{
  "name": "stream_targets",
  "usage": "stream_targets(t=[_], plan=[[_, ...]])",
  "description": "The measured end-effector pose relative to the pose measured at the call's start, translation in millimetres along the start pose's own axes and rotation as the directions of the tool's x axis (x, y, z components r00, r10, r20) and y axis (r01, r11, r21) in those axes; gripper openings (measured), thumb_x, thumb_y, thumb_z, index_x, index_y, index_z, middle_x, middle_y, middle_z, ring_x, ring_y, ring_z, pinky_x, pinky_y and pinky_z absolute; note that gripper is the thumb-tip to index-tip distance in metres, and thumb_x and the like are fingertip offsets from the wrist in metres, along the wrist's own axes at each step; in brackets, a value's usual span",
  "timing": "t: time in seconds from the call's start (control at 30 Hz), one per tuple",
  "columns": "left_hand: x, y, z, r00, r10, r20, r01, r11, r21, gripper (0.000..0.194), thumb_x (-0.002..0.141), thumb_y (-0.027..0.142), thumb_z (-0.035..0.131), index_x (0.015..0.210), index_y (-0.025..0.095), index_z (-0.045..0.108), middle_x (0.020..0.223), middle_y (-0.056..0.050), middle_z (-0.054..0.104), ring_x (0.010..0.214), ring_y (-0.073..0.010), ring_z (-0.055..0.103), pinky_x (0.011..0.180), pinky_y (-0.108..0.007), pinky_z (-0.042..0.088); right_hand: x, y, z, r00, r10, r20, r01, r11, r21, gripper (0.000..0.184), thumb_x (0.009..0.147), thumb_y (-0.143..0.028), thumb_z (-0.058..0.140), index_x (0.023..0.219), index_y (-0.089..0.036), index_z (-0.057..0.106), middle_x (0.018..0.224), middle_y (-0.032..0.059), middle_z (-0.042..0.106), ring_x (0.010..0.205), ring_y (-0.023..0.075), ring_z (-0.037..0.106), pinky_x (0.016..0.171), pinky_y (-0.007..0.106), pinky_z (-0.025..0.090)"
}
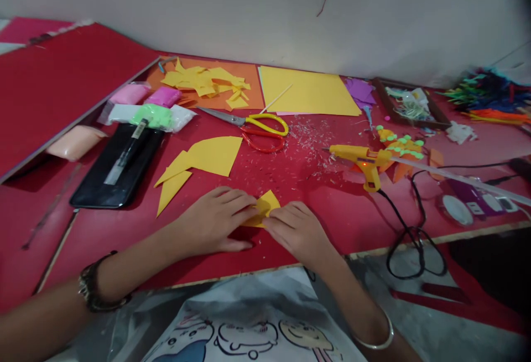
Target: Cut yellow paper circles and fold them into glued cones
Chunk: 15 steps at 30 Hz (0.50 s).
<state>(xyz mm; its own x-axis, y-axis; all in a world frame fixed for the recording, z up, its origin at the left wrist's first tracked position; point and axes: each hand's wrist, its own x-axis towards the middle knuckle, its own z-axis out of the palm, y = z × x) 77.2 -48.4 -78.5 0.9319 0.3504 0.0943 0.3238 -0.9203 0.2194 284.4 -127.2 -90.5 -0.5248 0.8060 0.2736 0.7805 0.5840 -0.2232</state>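
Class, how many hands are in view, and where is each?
2: the left hand on the left side of the small yellow paper piece, the right hand at its right edge.

Paper piece (267, 202) matt; scissor blades (222, 116) metal; glue gun (360, 154) plastic; tabletop (332, 207) smooth.

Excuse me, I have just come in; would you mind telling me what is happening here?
The person's left hand and right hand touch a small yellow paper piece on the red tabletop, one from each side. Cut yellow paper shapes lie beyond the left hand. Metal scissors with yellow and red handles rest farther back, and a yellow glue gun is to the right, its orange light lit.
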Motion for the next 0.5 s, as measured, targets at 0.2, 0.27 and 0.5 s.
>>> stream_targets(t=[0.2,0.27,0.5], plan=[[-7,0,12.9,0.993,-0.056,-0.102,0.053,0.998,-0.031,0.019,0.089,0.029,0.044,0.093,0.019,0.06,0.092,-0.004,0.062,0.082,-0.017,0.055,0.071,-0.03,0.043,7,3,2,0.98,0.199,0.002,-0.189,0.928,0.32,0.012,0.084,-0.023,0.053,0.09,-0.02,0.063,0.099,0.0037,0.062,0.09,0.0165,0.053,0.078,0.03,0.042],[-9,2,13.3,0.988,-0.072,-0.135,0.066,0.997,-0.046,0.024,0.09,0.03,0.04,0.088,0.019,0.061,0.087,-0.003,0.062,0.078,-0.016,0.055,0.068,-0.029,0.042,9,4,1,0.972,0.233,0.022,-0.225,0.904,0.364,0.011,0.084,-0.023,0.054,0.089,-0.02,0.063,0.098,0.0035,0.062,0.09,0.016,0.053,0.081,0.03,0.042],[-12,7,9.2,0.967,-0.144,-0.212,0.147,0.989,-0.003,0.032,0.092,0.03,0.037,0.078,0.018,0.064,0.08,-0.003,0.064,0.073,-0.0144,0.055,0.066,-0.028,0.038,18,5,-4,0.939,0.336,0.072,-0.331,0.824,0.461,0.006,0.081,-0.023,0.057,0.083,-0.019,0.06,0.091,0.0036,0.06,0.087,0.0153,0.054,0.078,0.028,0.042]])
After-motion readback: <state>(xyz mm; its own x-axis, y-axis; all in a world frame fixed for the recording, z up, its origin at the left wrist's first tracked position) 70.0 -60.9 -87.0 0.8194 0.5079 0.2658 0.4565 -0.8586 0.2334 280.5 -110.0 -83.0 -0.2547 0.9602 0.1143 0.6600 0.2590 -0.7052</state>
